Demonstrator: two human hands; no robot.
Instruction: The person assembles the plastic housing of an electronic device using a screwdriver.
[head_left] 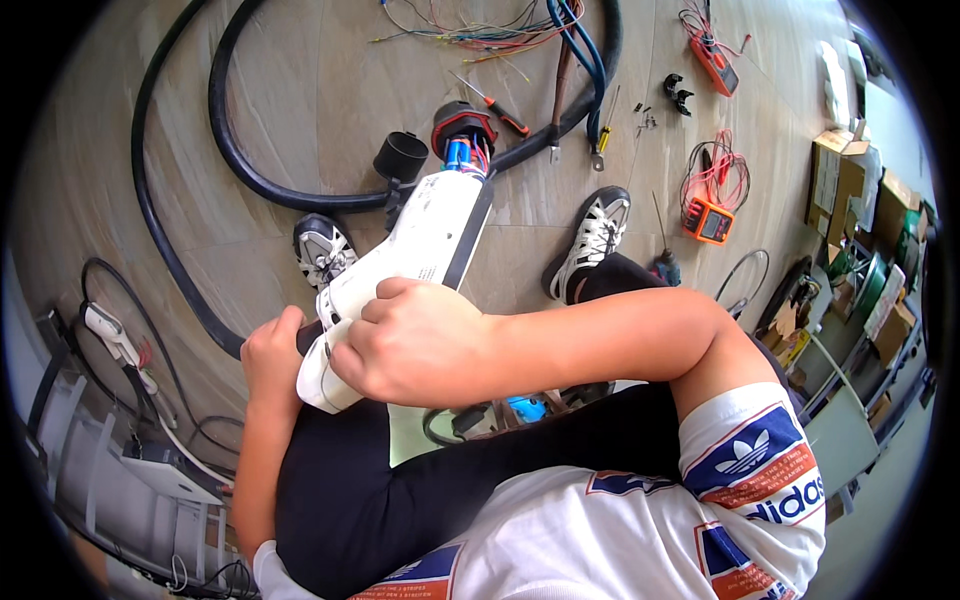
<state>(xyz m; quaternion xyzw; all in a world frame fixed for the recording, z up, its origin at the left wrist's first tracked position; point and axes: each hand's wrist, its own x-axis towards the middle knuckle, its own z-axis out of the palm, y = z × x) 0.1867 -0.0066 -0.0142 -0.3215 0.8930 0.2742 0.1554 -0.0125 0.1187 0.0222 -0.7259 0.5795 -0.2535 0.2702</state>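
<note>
A white EV charging gun [440, 225] lies aslant above my lap, its head pointing away from me. Red and blue wires [460, 155] show at its far end, below a dark round plug head [463, 120] with a red edge. Beside it sits a black round cap [401, 156] on a strap. My right hand [415, 335] is closed in a fist around the gun's white near end. My left hand [272, 362] is closed at its left, around the thick black cable [215, 325] where it meets the gun; part of that grip is hidden.
Past my shoes [590, 240] lie a screwdriver [505, 115], loose coloured wires [490, 35] and blue cable ends [597, 100]. Two orange-red meters, one a clamp meter [712, 68] and one boxy [708, 220], lie at right. Cardboard boxes [838, 185] line the right; a metal rack [85, 440] stands left.
</note>
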